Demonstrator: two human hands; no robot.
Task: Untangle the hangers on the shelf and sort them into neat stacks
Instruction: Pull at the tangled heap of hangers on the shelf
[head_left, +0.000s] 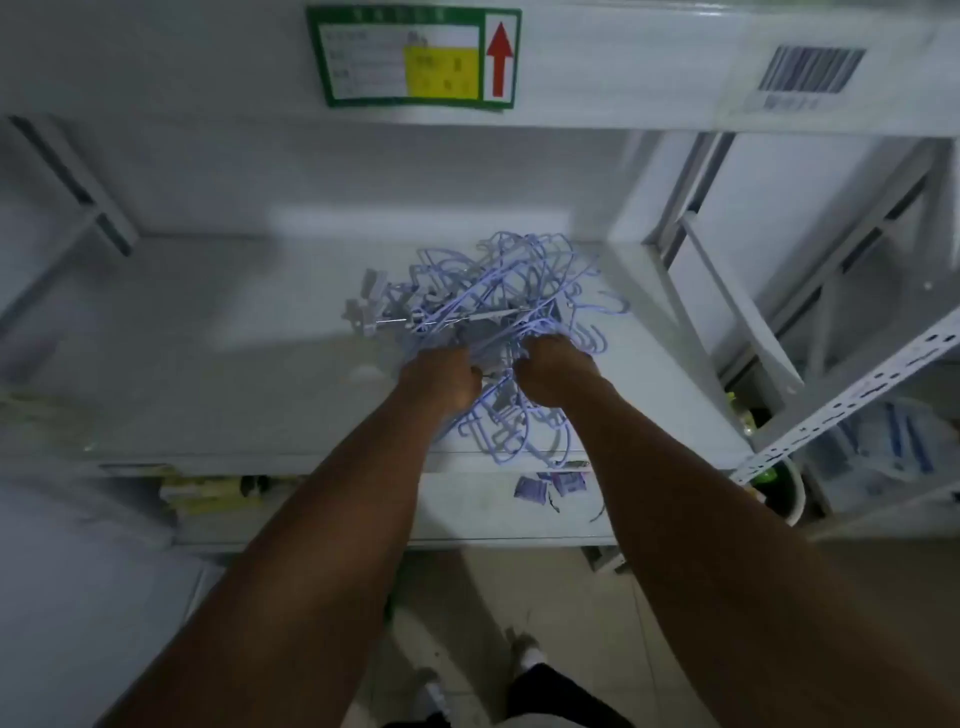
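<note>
Both hands deep in tangled hanger pile (493, 306) on shelf (208, 364); left hand (441, 382), right hand (553, 374) fingers curled gripping hangers

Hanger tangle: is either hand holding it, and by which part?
Both. The left hand and right hand grip the hanger tangle side by side at its near-middle wires, fingers curled in. Which individual hanger each holds cannot be told.
</note>
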